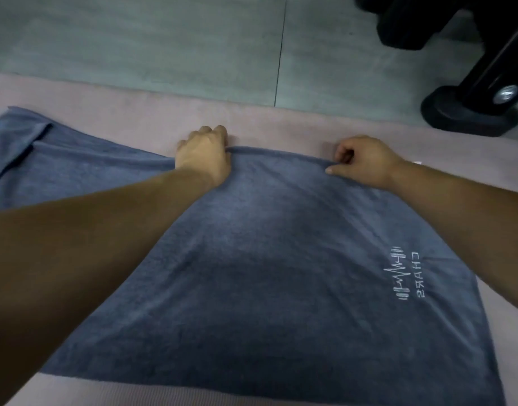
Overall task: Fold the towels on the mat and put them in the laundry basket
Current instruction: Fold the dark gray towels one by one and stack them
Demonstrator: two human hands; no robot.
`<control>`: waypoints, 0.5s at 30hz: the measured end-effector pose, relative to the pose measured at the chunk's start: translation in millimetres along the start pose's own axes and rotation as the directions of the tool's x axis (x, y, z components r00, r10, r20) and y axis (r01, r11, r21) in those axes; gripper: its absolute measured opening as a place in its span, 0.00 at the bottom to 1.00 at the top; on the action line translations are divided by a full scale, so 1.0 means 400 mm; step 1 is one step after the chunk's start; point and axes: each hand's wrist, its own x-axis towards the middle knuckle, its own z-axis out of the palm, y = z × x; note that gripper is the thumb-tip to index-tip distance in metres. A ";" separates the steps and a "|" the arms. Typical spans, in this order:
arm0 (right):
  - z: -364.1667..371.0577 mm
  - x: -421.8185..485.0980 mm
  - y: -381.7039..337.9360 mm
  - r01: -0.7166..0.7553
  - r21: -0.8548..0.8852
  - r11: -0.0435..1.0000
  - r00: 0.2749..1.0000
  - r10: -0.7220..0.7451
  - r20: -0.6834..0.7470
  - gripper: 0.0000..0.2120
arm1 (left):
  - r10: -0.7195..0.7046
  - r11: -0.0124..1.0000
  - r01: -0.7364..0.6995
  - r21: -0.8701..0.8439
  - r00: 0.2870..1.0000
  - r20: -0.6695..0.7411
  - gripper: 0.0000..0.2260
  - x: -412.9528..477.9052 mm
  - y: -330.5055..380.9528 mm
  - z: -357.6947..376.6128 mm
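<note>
Pinched at its far edge, mid-frame, by left hand point(203, 155) and right hand point(363, 159): towel point(252, 259), long axis trailing toward upper left.

Single view: a wide-angle camera worn on the person's head, facing forward and steeply down along both forearms. It sits close above the blue towel point(252, 273), which fills the middle and lower frame on the pink mat point(281, 124). The left hand point(203, 153) and right hand point(366, 159) appear just above centre. The grey floor point(134, 39) spans the top, with a black stand foot point(468, 112) at the upper right
</note>
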 end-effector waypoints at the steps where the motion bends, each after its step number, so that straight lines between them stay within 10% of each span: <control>1: -0.019 -0.010 0.020 -0.032 -0.006 0.999 0.999 0.032 0.034 0.12 | -0.001 1.000 0.000 0.029 1.000 0.006 0.13 -0.003 0.007 0.002; 10: -0.049 -0.026 0.089 -0.037 -0.144 0.989 0.998 0.031 -0.045 0.08 | -0.038 0.984 0.033 0.174 0.999 0.027 0.13 -0.013 0.040 -0.015; 15: -0.052 -0.033 0.105 -0.028 0.093 0.995 0.996 0.036 -0.083 0.06 | -0.104 0.972 0.092 0.215 0.994 0.044 0.14 -0.020 0.066 -0.023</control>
